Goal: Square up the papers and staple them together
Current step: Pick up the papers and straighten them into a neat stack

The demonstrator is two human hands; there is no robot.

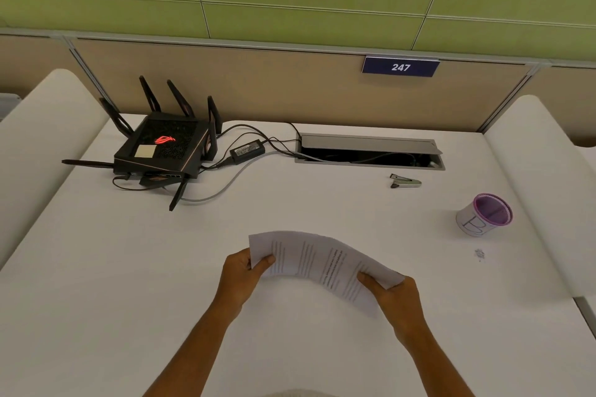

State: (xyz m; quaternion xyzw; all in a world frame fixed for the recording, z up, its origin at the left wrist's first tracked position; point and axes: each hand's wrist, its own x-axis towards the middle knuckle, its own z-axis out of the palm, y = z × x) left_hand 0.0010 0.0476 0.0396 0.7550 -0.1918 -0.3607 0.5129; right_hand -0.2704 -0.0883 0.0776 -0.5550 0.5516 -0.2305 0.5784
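Note:
A small stack of printed white papers (317,263) arches upward above the white desk (129,267), held at both short ends. My left hand (240,277) pinches the left end, thumb on top. At the right end, my right hand (395,295) grips the sheets with its thumb over the print. A small silver and black stapler (405,181) lies on the desk far behind the papers, to the right, just in front of the cable hatch. Neither hand touches it.
A black router (164,148) with several antennas, a power brick (247,150) and cables fill the back left. An open cable hatch (371,151) sits at the back. A purple-rimmed cup (485,214) stands at right, with small debris (479,254) near it.

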